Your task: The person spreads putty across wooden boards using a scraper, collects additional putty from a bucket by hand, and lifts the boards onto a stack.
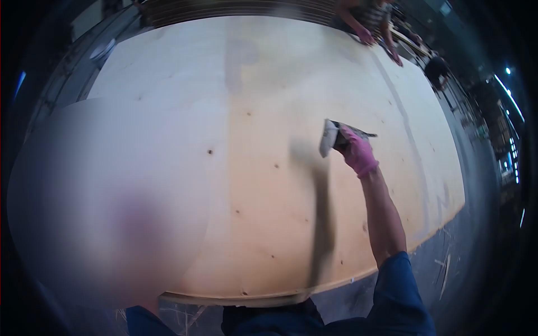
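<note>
A large pale plywood sheet (269, 218) with several dark knots lies in front of me. My right hand (358, 155), in a pink glove, is closed around a putty knife (330, 138) above the sheet's right half. White paste covers the tool's left end, and a thin dark part sticks out to the right. My left hand (143, 218) shows only as a pinkish smear over the left part of the sheet. A round blurred patch hides its fingers and anything in them.
At the far right corner, another person's gloved hands (367, 37) are at the sheet's edge. A greyish strip (406, 120) runs down the sheet's right side. Wood splinters (445, 274) lie on the grey floor near the right edge. A white round container (102, 50) stands beyond the left edge.
</note>
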Motion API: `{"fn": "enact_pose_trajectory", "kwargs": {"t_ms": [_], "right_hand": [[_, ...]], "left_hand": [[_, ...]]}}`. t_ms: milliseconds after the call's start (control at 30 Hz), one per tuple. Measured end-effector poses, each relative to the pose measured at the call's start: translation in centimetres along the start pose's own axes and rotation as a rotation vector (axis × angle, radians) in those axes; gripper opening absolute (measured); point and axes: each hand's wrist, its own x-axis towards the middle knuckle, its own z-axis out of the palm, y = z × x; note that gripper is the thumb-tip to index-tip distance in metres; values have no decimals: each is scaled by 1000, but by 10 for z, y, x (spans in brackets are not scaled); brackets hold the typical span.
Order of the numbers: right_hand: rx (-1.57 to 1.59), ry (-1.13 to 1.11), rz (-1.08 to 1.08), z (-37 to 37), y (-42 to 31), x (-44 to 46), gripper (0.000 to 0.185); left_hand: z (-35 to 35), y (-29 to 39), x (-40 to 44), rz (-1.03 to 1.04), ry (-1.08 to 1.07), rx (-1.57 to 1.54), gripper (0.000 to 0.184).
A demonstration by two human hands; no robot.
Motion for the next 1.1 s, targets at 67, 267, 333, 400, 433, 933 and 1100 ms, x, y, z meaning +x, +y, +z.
{"fn": "enact_pose_trajectory", "kwargs": {"t_ms": [67, 267, 333, 400, 433, 933, 1100], "right_hand": [[50, -130, 28, 69, 20, 60, 30], [-270, -182, 125, 215, 78, 176, 33], [-1060, -126, -45, 240, 69, 196, 38], [-1399, -219, -207, 259, 83, 229, 40], [-1572, -253, -406, 255, 103, 245, 39], [-1712, -321, -608, 191, 193, -240, 31], [-1755, -39, -247, 196, 175, -217, 22]], "left_hand": [[-6, 2, 11, -12, -4, -21, 68], [-13, -1, 11, -11, -60, -103, 72], [-17, 2, 17, -20, -85, -121, 73], [-14, -1, 17, -22, -118, -144, 74], [-12, -1, 19, -20, -111, -140, 75], [53, -119, 22, 552, 286, -133, 73], [58, -351, 40, 79, -105, 33, 63]]}}
